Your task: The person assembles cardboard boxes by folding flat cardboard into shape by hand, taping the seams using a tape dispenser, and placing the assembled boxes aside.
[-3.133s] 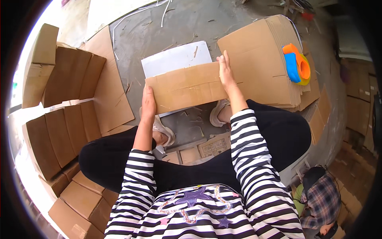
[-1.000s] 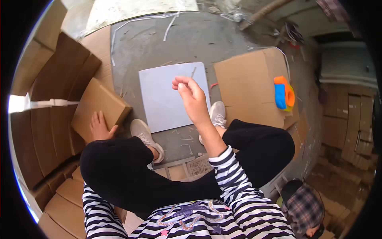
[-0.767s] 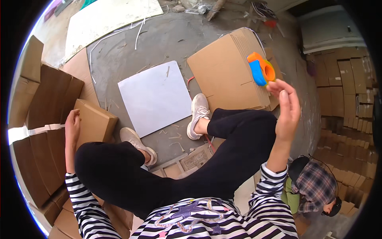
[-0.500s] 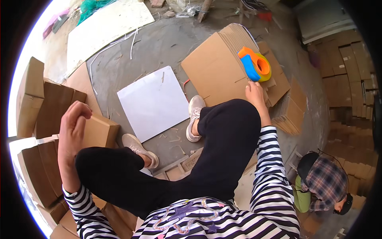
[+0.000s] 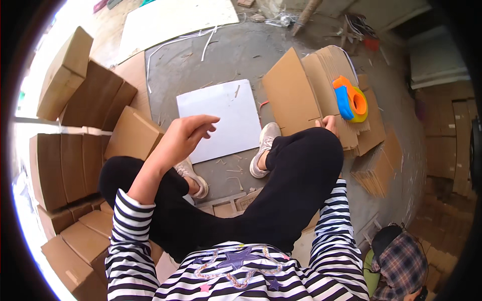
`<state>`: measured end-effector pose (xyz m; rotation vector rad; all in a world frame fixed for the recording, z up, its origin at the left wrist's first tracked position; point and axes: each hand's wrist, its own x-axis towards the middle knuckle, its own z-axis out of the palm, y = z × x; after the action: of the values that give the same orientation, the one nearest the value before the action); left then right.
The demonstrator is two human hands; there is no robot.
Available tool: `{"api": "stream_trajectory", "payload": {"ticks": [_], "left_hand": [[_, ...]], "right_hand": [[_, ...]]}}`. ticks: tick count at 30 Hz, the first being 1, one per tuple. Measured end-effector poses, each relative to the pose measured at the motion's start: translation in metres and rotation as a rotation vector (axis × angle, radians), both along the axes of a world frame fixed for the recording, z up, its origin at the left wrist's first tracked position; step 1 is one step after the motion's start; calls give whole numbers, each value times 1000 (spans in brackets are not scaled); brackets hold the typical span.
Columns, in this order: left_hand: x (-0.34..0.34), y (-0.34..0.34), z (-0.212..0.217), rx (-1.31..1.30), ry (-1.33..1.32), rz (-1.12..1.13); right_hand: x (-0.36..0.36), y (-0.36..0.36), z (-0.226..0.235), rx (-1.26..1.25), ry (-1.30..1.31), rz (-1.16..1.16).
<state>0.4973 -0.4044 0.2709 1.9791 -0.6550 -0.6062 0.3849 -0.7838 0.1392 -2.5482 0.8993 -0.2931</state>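
My right hand (image 5: 330, 125) pinches the near edge of a flat cardboard box blank (image 5: 290, 95), which tilts up and away from the stack of folded blanks (image 5: 324, 83). Part of that hand is hidden behind my right knee. On the stack, just beyond the hand, rests an orange, blue and yellow tape dispenser (image 5: 344, 103). My left hand (image 5: 183, 138) is empty, its fingers stretched out to the right above the near left part of a white square board (image 5: 226, 118) on the floor.
Made-up cardboard boxes (image 5: 65, 168) are piled at my left. More flat blanks (image 5: 379, 168) lean at the right. A co-worker in a plaid shirt (image 5: 404, 261) bends over at the lower right. A large white sheet (image 5: 175, 22) lies at the far left.
My left hand has swung from beside my left knee rightward over the white board. My right hand has taken hold of the top blank and tilted it up from the stack. The view has shifted.
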Motion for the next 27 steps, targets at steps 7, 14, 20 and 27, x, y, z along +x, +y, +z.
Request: {"api": "stream_trajectory", "payload": {"ticks": [7,14,20,27], "left_hand": [[15,3,-15,-224,139,106],[15,14,-10,-336,150,181],[14,23,-17,-365,-72,269],[34,26,-32,21,49,262]], "right_hand": [[16,-37,8,-176,-32,360],[105,34,174,102,-391,503],[143,108,184,51,-258,699],[108,146,80,-9,-200,763]]}}
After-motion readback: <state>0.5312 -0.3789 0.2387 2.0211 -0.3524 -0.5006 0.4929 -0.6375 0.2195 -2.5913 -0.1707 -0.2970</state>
